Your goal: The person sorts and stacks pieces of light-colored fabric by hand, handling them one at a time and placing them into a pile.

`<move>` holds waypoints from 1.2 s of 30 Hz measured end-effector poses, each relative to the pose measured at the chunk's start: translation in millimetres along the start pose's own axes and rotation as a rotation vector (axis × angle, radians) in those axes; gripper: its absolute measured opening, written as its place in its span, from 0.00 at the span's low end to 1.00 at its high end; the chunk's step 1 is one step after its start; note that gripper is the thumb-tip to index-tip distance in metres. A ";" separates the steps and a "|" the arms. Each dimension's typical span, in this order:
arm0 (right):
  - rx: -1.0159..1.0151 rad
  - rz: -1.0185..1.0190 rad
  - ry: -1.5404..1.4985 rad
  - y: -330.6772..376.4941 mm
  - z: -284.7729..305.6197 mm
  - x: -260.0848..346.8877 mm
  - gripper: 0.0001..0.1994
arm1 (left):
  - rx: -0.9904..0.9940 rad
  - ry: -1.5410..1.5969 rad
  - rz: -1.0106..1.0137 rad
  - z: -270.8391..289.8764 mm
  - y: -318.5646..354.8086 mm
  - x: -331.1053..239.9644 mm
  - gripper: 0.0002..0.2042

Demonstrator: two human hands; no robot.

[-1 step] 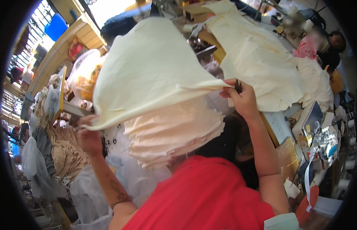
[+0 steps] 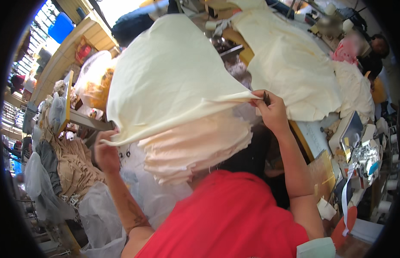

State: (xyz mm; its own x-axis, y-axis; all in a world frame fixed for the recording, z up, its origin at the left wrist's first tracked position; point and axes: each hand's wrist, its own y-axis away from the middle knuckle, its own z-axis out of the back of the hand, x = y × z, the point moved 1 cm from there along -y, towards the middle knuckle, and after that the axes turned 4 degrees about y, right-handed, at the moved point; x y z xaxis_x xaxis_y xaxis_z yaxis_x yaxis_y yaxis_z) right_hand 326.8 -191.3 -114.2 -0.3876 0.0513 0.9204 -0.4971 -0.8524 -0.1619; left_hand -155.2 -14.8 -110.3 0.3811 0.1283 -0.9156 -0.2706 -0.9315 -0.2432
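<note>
1. Left hand (image 2: 106, 155): closed on the lower left edge of a cream cloth (image 2: 165, 86); its fingers are partly hidden behind the fold.
2. Right hand (image 2: 272, 111): pinched shut on the right corner of the same cloth, with a small dark tool (image 2: 267, 99) held between the fingers. What kind of tool it is cannot be told.
3. Cream cloth: one sheet, held up and stretched between the two hands, above a stack of pale cut pieces (image 2: 195, 150). The cloth covers the upper part of the stack, so the number of pieces cannot be counted.
4. What the stack rests on is hidden behind the red garment (image 2: 225, 219) in the foreground.
5. One larger cream fabric (image 2: 294, 64) lies spread over the table (image 2: 314, 137) to the right, well apart from the held cloth.
6. A heap of tan fabric (image 2: 71, 163) sits to the left; count unclear.
7. The picture's rim is dark and cuts off the surroundings.
</note>
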 end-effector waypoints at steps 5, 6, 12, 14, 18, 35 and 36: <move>0.101 0.247 0.373 60.7 -29.6 -84.9 0.11 | 0.132 -0.738 0.436 37.9 59.3 86.2 0.17; 0.132 0.183 0.399 70.7 -31.5 -93.5 0.13 | 0.183 -0.891 0.417 32.1 58.0 94.7 0.18; 0.015 -0.024 0.468 116.5 -12.8 -80.5 0.15 | 0.329 -0.966 0.116 -105.2 7.4 131.0 0.11; -0.016 -0.297 0.360 123.6 -3.7 -84.6 0.11 | 0.430 -0.648 0.247 -148.8 -11.3 174.0 0.08; 0.009 -0.445 0.572 140.9 6.3 -109.1 0.13 | 0.606 -0.536 0.254 -266.2 -14.5 251.0 0.08; -0.174 0.159 0.516 85.0 -13.8 -83.8 0.07 | 0.967 -0.151 0.758 -311.2 -18.7 203.4 0.24; -0.179 0.208 0.556 82.7 -17.6 -85.6 0.07 | 0.956 -0.144 0.777 -311.5 -17.1 203.5 0.25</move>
State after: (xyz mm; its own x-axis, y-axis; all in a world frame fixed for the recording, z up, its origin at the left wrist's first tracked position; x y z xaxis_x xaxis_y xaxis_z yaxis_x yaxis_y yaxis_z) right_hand 305.3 -257.0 -212.7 -0.8128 0.1981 0.5478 -0.4716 -0.7758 -0.4192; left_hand 202.5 -78.8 -192.6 -0.2523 -0.2542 -0.9337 -0.9404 -0.1630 0.2985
